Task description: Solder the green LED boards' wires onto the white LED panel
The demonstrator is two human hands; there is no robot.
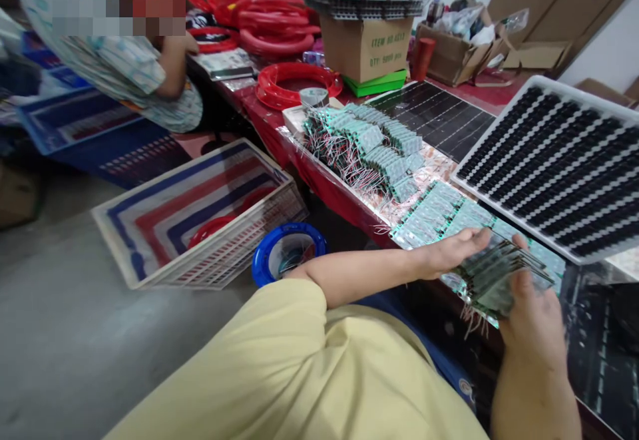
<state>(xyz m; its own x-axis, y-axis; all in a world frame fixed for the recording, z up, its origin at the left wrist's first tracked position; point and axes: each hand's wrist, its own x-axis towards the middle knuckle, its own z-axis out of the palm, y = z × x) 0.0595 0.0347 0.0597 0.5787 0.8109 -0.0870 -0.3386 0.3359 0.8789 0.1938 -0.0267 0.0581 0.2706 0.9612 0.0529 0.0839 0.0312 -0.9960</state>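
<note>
A stack of small green circuit boards (494, 273) with thin wires hanging from it sits between both my hands at the near table edge. My left hand (449, 251) presses flat against the stack's left side. Under and behind the stack, my right hand (532, 320) grips it with the thumb on top. More green boards (434, 217) lie spread flat on the table just beyond. Farther back is a heap of wired boards (372, 150).
A white tray of black parts (554, 160) leans at right. A dark panel (439, 117), cardboard boxes (367, 47) and red hoops (297, 84) stand behind. On the floor are a striped basket (200, 217) and a blue ring (287, 253). Another person (124, 60) bends at top left.
</note>
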